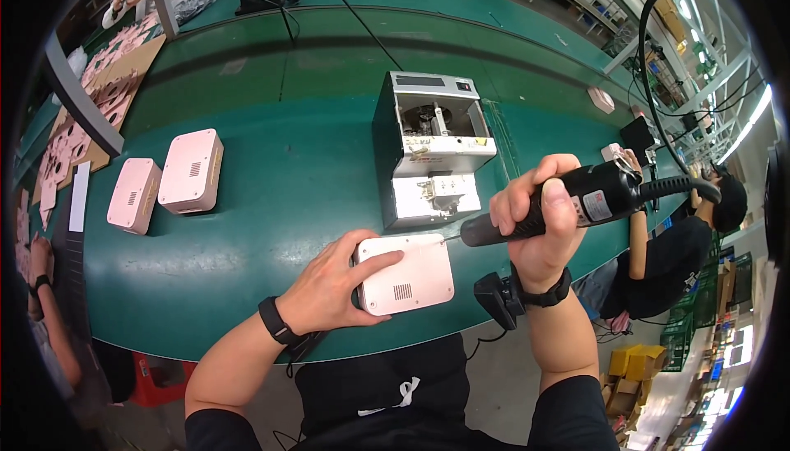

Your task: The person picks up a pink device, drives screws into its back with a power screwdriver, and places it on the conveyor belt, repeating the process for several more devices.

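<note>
A pale pink box-shaped housing (426, 274) with rounded corners, a small vent grille and corner screw holes lies on the green table near its front edge. My left hand (333, 281) grips it from the left side, the index finger laid across its top face. In my right hand (543, 212) is a black corded electric screwdriver (594, 196), tilted, its cord leading off to the right. The thin bit reaches the housing's upper right corner; whether it sits in a screw there is too small to tell.
A grey screw feeder machine (434, 155) stands just beyond the housing. Two more pink housings, one (191, 169) behind the other (134, 196), rest at left. Pink flat parts (62, 142) cover a board at far left. Other people work at both sides; a black cable (646, 56) hangs at right.
</note>
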`<action>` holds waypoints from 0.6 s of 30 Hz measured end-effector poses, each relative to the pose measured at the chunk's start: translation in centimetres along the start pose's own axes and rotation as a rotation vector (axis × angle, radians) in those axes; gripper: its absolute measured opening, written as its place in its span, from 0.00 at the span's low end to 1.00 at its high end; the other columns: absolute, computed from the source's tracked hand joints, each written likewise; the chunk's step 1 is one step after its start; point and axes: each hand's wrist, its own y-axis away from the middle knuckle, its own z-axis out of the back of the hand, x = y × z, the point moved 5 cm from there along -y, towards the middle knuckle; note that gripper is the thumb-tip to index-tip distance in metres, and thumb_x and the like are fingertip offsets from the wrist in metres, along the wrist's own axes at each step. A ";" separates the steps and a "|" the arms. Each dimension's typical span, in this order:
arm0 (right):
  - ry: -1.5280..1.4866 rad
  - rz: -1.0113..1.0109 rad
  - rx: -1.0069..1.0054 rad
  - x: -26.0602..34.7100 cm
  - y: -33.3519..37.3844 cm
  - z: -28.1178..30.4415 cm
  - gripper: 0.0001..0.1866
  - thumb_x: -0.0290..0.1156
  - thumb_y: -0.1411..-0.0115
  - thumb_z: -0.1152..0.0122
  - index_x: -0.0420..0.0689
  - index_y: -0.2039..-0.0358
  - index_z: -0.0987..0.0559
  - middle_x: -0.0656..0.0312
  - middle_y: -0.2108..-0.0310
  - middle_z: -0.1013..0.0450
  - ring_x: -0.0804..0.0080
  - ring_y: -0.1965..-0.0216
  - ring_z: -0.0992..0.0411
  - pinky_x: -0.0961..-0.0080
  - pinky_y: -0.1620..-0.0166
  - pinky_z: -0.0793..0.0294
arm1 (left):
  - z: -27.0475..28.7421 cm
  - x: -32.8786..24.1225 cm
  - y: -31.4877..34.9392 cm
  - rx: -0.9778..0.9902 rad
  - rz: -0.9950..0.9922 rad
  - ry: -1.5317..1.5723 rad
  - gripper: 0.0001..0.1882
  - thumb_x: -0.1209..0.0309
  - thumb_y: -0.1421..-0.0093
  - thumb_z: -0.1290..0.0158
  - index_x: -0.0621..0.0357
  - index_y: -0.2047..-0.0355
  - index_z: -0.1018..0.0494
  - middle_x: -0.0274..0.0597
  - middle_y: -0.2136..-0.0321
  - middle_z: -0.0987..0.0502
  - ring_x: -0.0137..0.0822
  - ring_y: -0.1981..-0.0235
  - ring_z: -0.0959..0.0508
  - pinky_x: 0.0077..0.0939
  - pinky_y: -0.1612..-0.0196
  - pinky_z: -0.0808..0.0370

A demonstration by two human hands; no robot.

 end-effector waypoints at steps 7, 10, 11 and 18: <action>-0.037 -0.012 0.000 0.9 0.4 -0.2 0.14 0.41 0.31 0.47 0.45 0.56 0.35 0.62 0.80 0.35 0.74 0.83 0.38 0.70 0.75 0.32 | -0.2 -0.1 0.2 0.020 0.020 -0.009 0.47 0.64 0.62 0.24 0.39 0.37 0.28 0.49 0.43 0.34 0.52 0.47 0.25 0.42 0.47 0.22; -0.042 -0.013 0.008 1.2 0.4 -0.2 0.14 0.41 0.31 0.47 0.45 0.56 0.35 0.62 0.79 0.35 0.74 0.84 0.38 0.70 0.75 0.32 | -0.2 -0.1 0.1 0.017 0.020 -0.009 0.47 0.64 0.62 0.24 0.39 0.37 0.28 0.49 0.43 0.34 0.52 0.47 0.25 0.42 0.47 0.22; -0.030 -0.009 0.019 0.9 0.5 -0.2 0.14 0.41 0.32 0.47 0.45 0.56 0.35 0.62 0.79 0.34 0.74 0.84 0.38 0.70 0.75 0.32 | -0.1 -0.1 0.1 0.016 0.015 -0.015 0.47 0.64 0.62 0.24 0.39 0.37 0.28 0.49 0.43 0.34 0.52 0.47 0.25 0.42 0.47 0.22; -0.017 -0.002 0.022 -1.1 0.6 -0.2 0.14 0.40 0.32 0.45 0.45 0.57 0.35 0.61 0.80 0.34 0.73 0.84 0.38 0.70 0.77 0.33 | -0.1 -0.1 0.1 0.012 0.014 -0.003 0.47 0.64 0.62 0.24 0.39 0.37 0.27 0.49 0.43 0.34 0.52 0.47 0.25 0.42 0.46 0.23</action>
